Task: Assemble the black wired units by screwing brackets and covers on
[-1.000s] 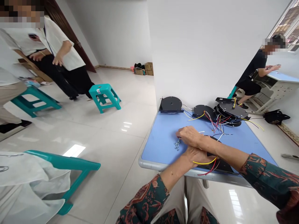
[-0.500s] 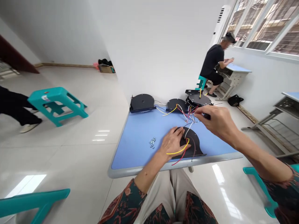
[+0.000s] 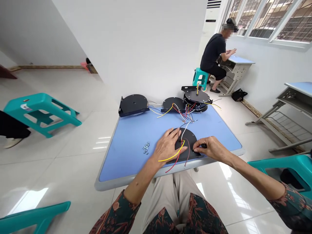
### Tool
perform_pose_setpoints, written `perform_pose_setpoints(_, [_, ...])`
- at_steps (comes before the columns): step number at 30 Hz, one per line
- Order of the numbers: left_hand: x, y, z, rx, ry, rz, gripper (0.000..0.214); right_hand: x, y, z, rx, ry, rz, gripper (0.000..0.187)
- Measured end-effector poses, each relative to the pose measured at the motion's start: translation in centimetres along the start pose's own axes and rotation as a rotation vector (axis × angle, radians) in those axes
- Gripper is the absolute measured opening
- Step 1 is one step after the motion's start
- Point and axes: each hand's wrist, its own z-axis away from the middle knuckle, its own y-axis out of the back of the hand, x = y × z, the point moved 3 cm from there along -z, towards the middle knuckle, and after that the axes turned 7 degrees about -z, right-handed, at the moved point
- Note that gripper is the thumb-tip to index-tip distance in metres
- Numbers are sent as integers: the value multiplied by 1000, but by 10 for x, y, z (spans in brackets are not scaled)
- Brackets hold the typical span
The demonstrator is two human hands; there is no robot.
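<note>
A round-backed black plate (image 3: 192, 138) lies near the table's front edge, with yellow, red, white and dark wires coming out of its middle. My left hand (image 3: 167, 146) rests flat on the plate's left part, fingers stretched out, the yellow wire (image 3: 170, 158) passing over it. At the plate's right side, my right hand (image 3: 212, 148) is closed, its fingertips touching the plate's surface. A small black-handled tool (image 3: 203, 146) shows between thumb and fingers; its tip is hidden. Several small silver screws (image 3: 146, 148) lie left of my left hand.
Along the table's (image 3: 129, 136) back stand another black plate (image 3: 134, 104), a wired black plate (image 3: 172, 104) and stacked round black units (image 3: 197, 96). Teal stools (image 3: 41, 110) stand on the floor. A person (image 3: 215, 53) sits at a desk (image 3: 240, 60) by the windows.
My right hand has come down from above the wires at the back to the right side of the near plate. My left hand stays on the plate. The view has shifted right.
</note>
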Motion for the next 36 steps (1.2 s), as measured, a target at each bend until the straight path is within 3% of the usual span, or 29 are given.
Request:
perform_pose_setpoints(11, [-1, -1, 0, 0, -7, 8, 76, -1, -3, -4, -63, -17, -24, 12])
perform_pose_setpoints(27, [-2, -3, 0, 9, -9, 29, 77, 1, -3, -16, -71, -176, -97, 9])
perform_pose_setpoints(36, [-2, -1, 0, -10, -9, 21, 77, -9, -4, -15, -35, -153, 40, 11])
